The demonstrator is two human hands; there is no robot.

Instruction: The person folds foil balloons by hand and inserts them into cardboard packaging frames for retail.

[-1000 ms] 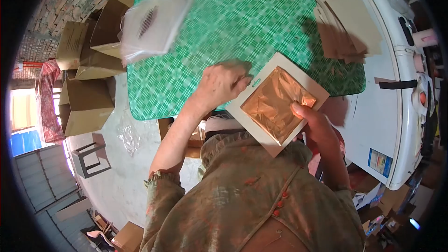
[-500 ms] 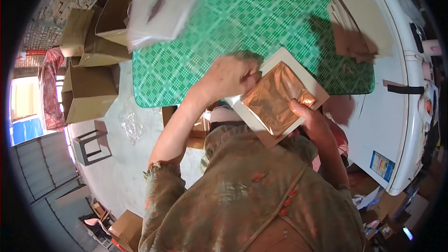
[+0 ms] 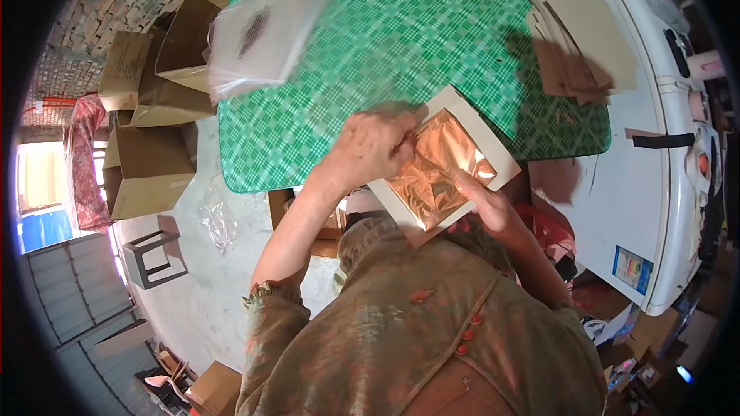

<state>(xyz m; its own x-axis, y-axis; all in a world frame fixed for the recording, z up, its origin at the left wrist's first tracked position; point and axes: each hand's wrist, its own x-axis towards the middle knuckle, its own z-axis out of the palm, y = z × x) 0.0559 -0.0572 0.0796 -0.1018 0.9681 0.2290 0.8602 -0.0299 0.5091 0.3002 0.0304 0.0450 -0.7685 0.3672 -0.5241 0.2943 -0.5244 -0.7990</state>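
Observation:
A pale cardboard sheet (image 3: 505, 162) carries a shiny copper-coloured foil packet (image 3: 439, 162) on its face, tilted above my lap at the table's near edge. My right hand (image 3: 493, 204) grips the lower right side, its thumb resting on the foil and its fingers behind the card. At the upper left side, my left hand (image 3: 374, 146) is closed with curled fingertips at the foil's edge; whether it pinches foil or card is hard to make out.
The green checked table (image 3: 401, 38) bears a stack of clear plastic bags (image 3: 266, 42) at left and brown card sheets (image 3: 586, 46) at right. Open cardboard boxes (image 3: 154, 173) stand left of it. A white appliance (image 3: 609, 216) lies on the right.
The card and both hands have shifted slightly left in the view, and the right thumb still presses on the foil. The table items appear shifted as the head view moved.

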